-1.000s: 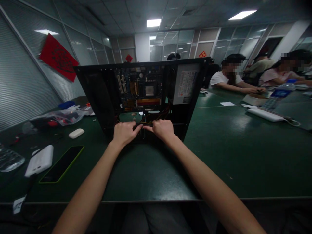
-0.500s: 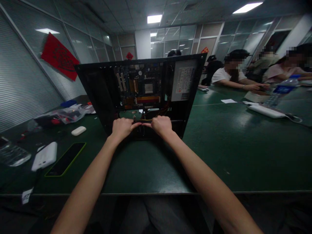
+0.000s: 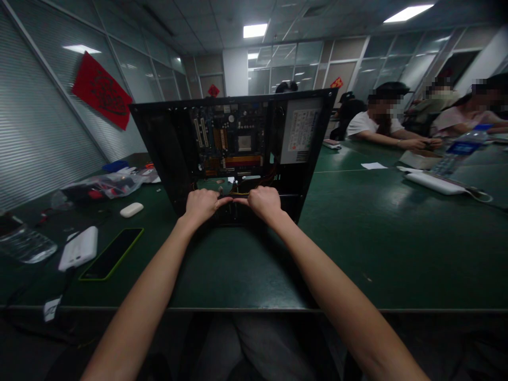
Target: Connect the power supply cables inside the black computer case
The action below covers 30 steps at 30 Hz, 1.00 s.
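Observation:
A black computer case (image 3: 159, 153) stands on the green table with its open side facing me. Inside it are the motherboard (image 3: 254, 127) and, at the upper right, a silver power supply (image 3: 300, 132) with a label. My left hand (image 3: 201, 205) is closed around a thin crossbar of the case, its thumb pointing inward. My right hand (image 3: 264, 202) grips the same bar just to the right, and the two thumb tips nearly meet. Coloured cables run behind the hands. The curled fingers are mostly hidden from view.
On the left lie a phone (image 3: 111, 254), a white power bank (image 3: 78, 248), a small white case (image 3: 132, 210), a clear bottle (image 3: 26, 241) and a plastic bag (image 3: 99, 188). To the right are a water bottle (image 3: 462, 151), a white device (image 3: 436, 182) and people seated at the table.
The view has shifted slightly, so the surroundings sit a little further right. Both hands keep their grip on the bar, and the case stays almost where it was.

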Each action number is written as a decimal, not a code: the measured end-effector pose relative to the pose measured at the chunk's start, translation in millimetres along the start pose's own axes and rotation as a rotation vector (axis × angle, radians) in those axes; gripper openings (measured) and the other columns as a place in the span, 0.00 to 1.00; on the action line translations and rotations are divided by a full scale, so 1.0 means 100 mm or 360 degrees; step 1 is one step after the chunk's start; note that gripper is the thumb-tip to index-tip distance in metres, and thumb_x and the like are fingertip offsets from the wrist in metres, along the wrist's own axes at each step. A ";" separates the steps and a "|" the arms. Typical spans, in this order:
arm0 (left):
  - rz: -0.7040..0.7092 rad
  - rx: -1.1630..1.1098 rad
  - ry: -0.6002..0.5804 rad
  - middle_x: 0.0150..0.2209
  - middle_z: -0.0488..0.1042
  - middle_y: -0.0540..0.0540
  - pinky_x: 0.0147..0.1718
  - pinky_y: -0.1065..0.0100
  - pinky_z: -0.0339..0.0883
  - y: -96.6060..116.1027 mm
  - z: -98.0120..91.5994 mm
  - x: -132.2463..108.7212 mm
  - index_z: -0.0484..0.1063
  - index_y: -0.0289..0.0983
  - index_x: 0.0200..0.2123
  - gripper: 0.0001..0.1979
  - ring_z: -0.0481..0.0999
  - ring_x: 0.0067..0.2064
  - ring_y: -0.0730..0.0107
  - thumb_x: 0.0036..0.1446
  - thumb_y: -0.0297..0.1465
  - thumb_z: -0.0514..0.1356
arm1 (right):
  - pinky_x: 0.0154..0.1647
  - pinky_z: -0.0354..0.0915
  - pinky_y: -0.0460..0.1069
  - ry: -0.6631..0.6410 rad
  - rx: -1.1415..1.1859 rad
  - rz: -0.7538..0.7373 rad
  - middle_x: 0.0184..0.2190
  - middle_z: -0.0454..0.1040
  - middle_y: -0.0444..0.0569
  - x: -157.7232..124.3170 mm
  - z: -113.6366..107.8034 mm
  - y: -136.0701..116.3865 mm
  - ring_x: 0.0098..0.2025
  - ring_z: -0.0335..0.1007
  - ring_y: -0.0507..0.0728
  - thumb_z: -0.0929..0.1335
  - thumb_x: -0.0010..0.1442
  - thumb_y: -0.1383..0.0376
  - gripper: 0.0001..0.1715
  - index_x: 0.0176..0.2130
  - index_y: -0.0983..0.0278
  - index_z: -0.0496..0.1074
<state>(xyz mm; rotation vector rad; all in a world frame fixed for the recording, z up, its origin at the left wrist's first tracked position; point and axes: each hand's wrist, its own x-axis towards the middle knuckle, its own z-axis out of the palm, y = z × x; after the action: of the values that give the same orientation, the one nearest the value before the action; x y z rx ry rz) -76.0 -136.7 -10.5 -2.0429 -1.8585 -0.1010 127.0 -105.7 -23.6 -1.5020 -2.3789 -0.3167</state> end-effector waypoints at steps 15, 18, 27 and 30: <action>-0.0073 -0.0010 0.0036 0.35 0.81 0.33 0.31 0.59 0.63 0.04 0.02 -0.02 0.82 0.36 0.36 0.42 0.81 0.39 0.42 0.62 0.62 0.41 | 0.42 0.68 0.53 -0.0006 0.0013 -0.0102 0.38 0.80 0.70 0.01 -0.06 0.06 0.43 0.79 0.68 0.53 0.64 0.33 0.53 0.41 0.74 0.81; -0.0056 -0.0016 0.0027 0.36 0.81 0.33 0.32 0.60 0.64 0.04 0.02 -0.01 0.82 0.36 0.37 0.42 0.81 0.40 0.43 0.63 0.62 0.41 | 0.41 0.68 0.53 0.0010 -0.0008 -0.0107 0.37 0.80 0.71 0.02 -0.05 0.06 0.43 0.79 0.69 0.53 0.64 0.34 0.52 0.40 0.74 0.81; -0.0058 -0.0039 0.0036 0.37 0.81 0.34 0.34 0.61 0.64 0.06 0.00 -0.04 0.82 0.37 0.40 0.43 0.80 0.41 0.46 0.64 0.61 0.38 | 0.43 0.70 0.56 -0.0034 -0.0013 -0.0098 0.39 0.80 0.71 0.04 -0.08 0.08 0.44 0.79 0.71 0.52 0.63 0.33 0.53 0.42 0.73 0.81; -0.0079 -0.0062 0.0033 0.38 0.81 0.34 0.35 0.62 0.64 0.07 -0.01 -0.06 0.82 0.37 0.41 0.43 0.80 0.42 0.47 0.64 0.61 0.37 | 0.45 0.70 0.56 -0.0213 0.0059 -0.0116 0.42 0.80 0.68 0.09 -0.11 0.14 0.46 0.79 0.70 0.50 0.63 0.32 0.54 0.43 0.70 0.81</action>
<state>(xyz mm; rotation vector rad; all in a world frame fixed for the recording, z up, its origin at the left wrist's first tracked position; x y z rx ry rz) -69.5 -143.2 -12.6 -2.0139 -1.9094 -0.1725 137.7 -96.2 -9.5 -1.4646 -2.5331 -0.1927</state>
